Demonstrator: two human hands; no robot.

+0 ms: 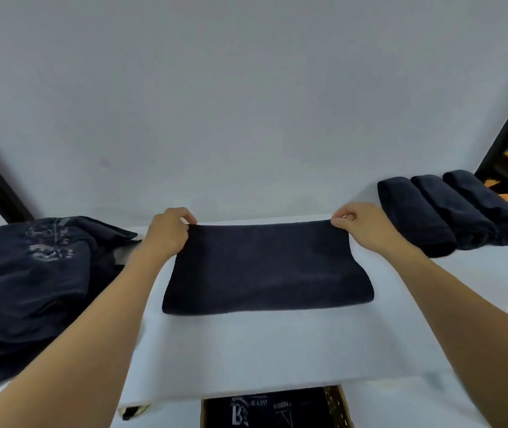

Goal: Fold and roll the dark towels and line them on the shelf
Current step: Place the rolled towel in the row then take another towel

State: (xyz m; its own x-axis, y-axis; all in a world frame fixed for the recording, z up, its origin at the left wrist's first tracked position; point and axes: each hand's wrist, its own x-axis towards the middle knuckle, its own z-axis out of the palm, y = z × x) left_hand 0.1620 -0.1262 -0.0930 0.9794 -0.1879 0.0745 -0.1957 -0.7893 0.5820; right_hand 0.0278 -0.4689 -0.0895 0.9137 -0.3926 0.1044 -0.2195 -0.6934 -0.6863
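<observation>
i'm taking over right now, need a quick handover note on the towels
Left hand: pinches the far left corner of the towel.
Right hand: pinches its far right corner.
The towel lies folded flat in the middle of the shelf.
Done: three rolls lined side by side at the right end of the shelf.
Left to do: roll this towel and set it beside the rolls, then work through the unfolded pile at the left.
</observation>
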